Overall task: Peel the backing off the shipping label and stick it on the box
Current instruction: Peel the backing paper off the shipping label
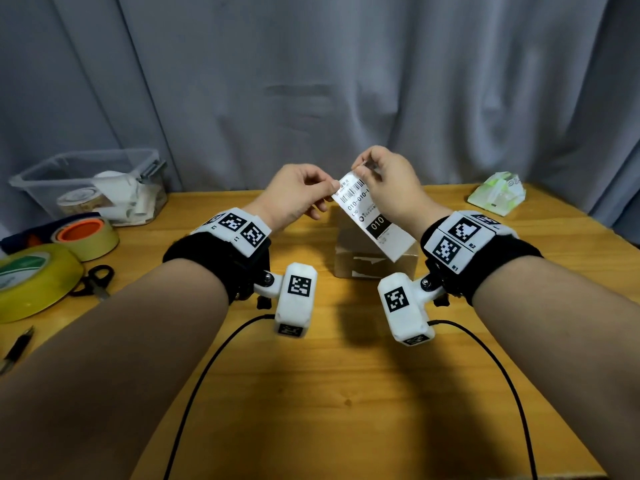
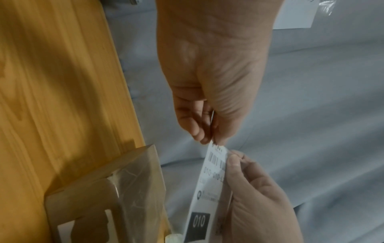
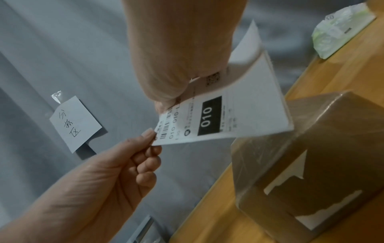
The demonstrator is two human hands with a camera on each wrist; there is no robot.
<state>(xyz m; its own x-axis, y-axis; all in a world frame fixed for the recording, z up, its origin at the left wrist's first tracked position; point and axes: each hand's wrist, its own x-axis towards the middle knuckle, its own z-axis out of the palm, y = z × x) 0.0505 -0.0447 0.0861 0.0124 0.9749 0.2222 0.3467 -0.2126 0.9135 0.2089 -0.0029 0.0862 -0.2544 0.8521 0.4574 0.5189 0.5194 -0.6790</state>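
Both of your hands are holding the white rectangular paper shipping label [image 1: 372, 216] up in the air, above the small brown cardboard box wrapped in clear tape [image 1: 375, 254], which is sitting on the yellow wooden tabletop [image 1: 346, 393] between your wrists. Your left hand [image 1: 294, 195] is pinching the label's upper left corner between thumb and forefinger, the other fingers curled loosely beneath. Your right hand [image 1: 388, 181] is pinching the top edge near the barcode, its grip closed tightly around the paper. In the right wrist view, a plain white layer is curling away behind the printed sheet by your right palm; whether that is the backing is hard to tell. The label is hanging tilted, its black "010" block facing you, its lower end near the box top but not touching it. To your left, two rolls of yellow tape [image 1: 52, 258], black-handled scissors [image 1: 95, 278] and a clear plastic bin [image 1: 93, 181] are lying on the tabletop.
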